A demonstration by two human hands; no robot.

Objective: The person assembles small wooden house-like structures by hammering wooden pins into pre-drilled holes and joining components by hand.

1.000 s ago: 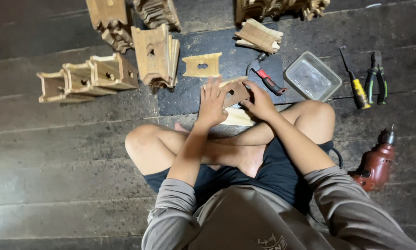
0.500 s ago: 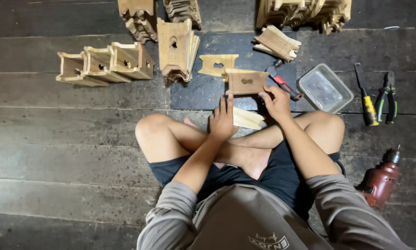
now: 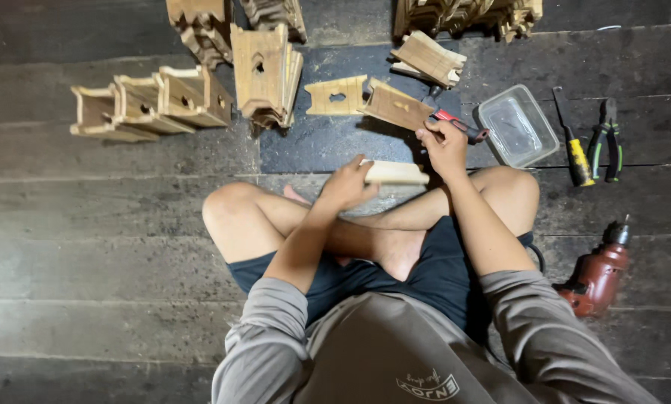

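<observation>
I sit cross-legged on a dark plank floor. My right hand (image 3: 444, 146) grips one end of a notched wooden piece (image 3: 395, 106) and holds it tilted above the floor. My left hand (image 3: 346, 183) rests on a pale wooden slat (image 3: 396, 173) lying just in front of my legs. A similar notched piece (image 3: 337, 95) lies flat on the floor beside the raised one. A red-handled tool (image 3: 459, 123) lies under my right hand.
Assembled wooden boxes (image 3: 152, 101) stand at the left, with more wooden stacks (image 3: 264, 71) along the top. A clear plastic container (image 3: 516, 125), a yellow-handled screwdriver (image 3: 573, 147) and pliers (image 3: 608, 142) lie at the right. A red drill (image 3: 601, 271) lies by my right knee.
My right hand has lifted the notched piece up and away to the right. My left hand has let go of it and dropped onto the pale slat.
</observation>
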